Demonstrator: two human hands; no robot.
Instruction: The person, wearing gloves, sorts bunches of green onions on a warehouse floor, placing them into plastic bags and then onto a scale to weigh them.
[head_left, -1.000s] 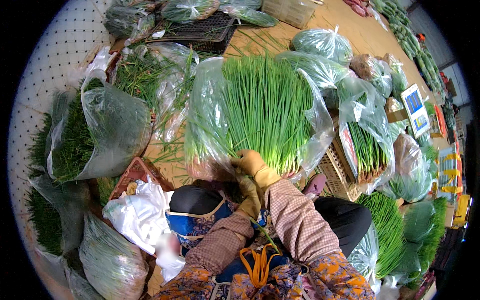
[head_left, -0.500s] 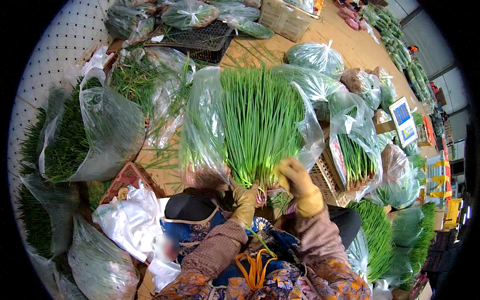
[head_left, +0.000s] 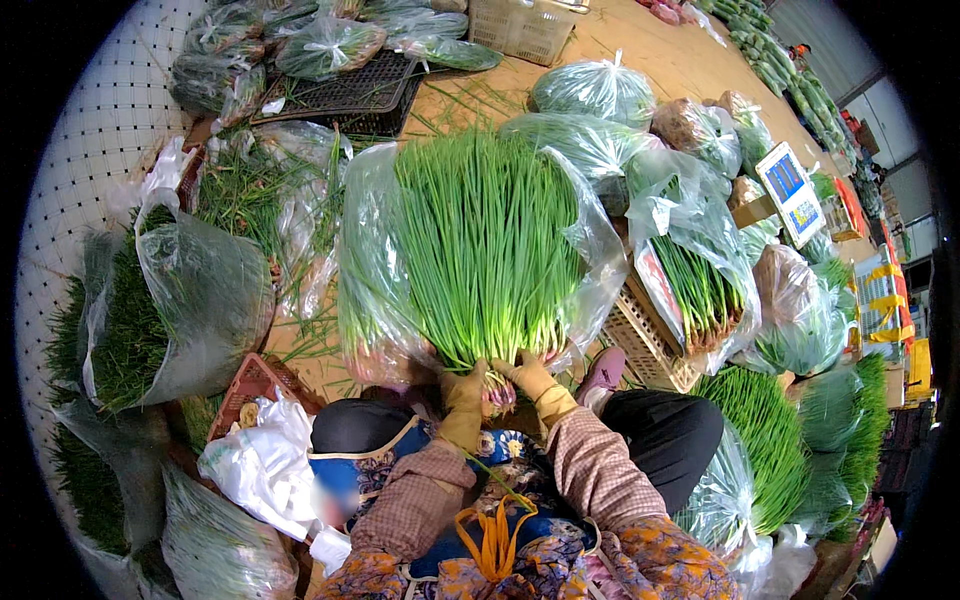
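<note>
A broad bundle of green onions [head_left: 490,250] lies in front of me on an opened clear plastic bag [head_left: 370,260], tops pointing away and pale root ends toward me. My left hand [head_left: 463,392], in a yellow glove, is closed around the root ends on the left. Close beside it, my gloved right hand [head_left: 532,378] grips the same root ends from the right. Some fingers of both hands are hidden under the stems. A few purplish roots show between the hands. The bag's film stands up on both sides of the bundle.
To the right, a bag of green onions [head_left: 690,290] rests on a tan crate [head_left: 645,335] beside a scale display [head_left: 795,195]. Filled bags [head_left: 205,290] stand at left. A red crate [head_left: 255,385] holds white plastic bags [head_left: 265,455]. A black crate [head_left: 350,90] lies farther back.
My right hand has come down and left to the root ends, beside my left hand. The onions now spread wider within the bag. The whole view has shifted slightly.
</note>
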